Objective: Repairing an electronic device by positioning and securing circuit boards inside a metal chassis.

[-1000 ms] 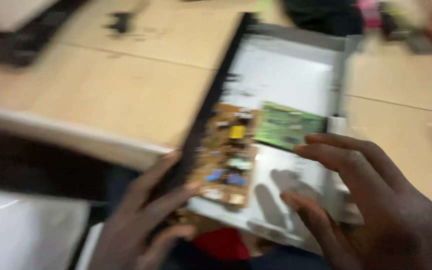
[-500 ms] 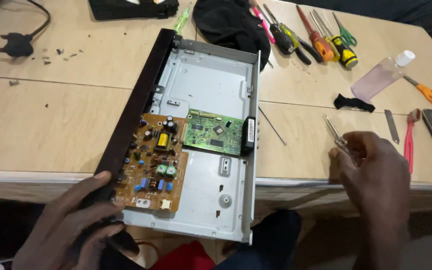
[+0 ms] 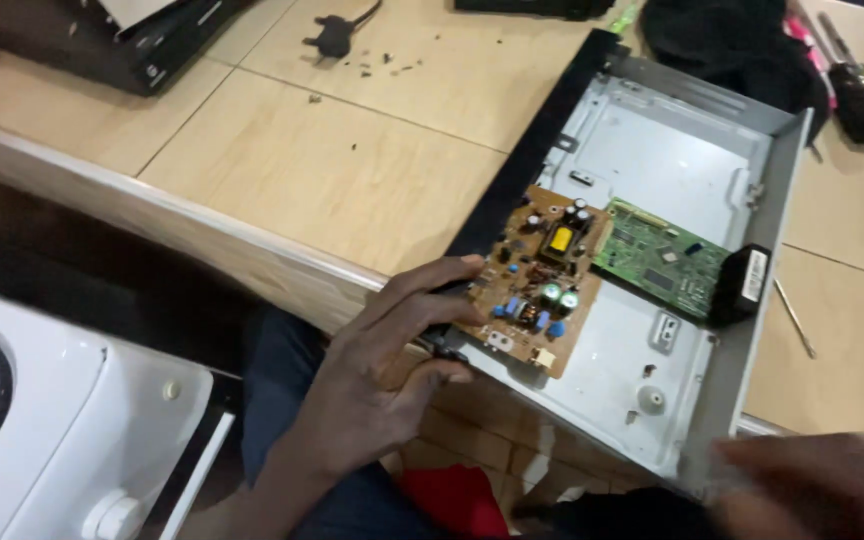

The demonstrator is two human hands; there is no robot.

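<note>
the right hand point(image 3: 812, 485) is at the bottom edge, blurry, next to the near corner of the open metal box point(image 3: 672, 160); i cannot tell if it grips. the left hand point(image 3: 382, 385) is half curled, fingers spread, holding the near end of the box's black front strip point(image 3: 532, 150), fingertips on the brown board point(image 3: 537, 280). the box lies on the bench point(image 3: 322, 170), its near end sticking over the edge. a green board point(image 3: 657, 258) sits beside the brown one. farther off are screwdrivers point(image 3: 857, 85).
</note>
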